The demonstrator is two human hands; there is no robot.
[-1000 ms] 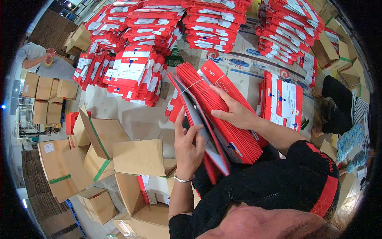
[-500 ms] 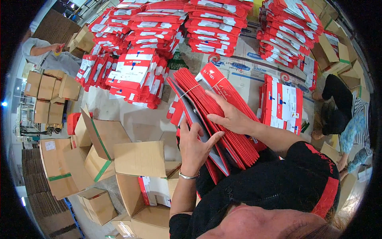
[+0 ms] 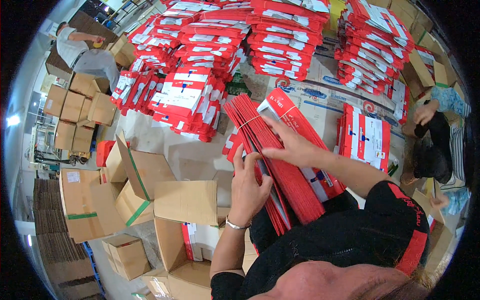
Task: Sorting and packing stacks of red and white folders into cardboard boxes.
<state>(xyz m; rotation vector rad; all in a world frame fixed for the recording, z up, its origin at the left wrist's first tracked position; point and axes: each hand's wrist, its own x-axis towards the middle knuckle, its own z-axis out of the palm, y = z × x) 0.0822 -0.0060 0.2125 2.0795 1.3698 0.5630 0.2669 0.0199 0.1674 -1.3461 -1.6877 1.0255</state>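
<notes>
red flat cartons in a banded bundle (image 3: 280,165) lie slanted across the person's lap. left hand (image 3: 250,185) grips the bundle's near edge, fingers curled around it, a bracelet (image 3: 235,225) at the wrist. right hand (image 3: 295,145) lies flat on top, fingers spread and pressing on the upper cartons. open cardboard box (image 3: 185,250) sits just below-left. stacks of red-and-white cartons (image 3: 190,85) fill the floor beyond. another person (image 3: 85,50) works far left by brown boxes.

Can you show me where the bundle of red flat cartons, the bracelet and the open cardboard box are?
bundle of red flat cartons (image 3: 295,185): head view, on its red top face.
bracelet (image 3: 234,225): head view, on the band at the wrist.
open cardboard box (image 3: 186,202): head view, on its raised flap.
</notes>
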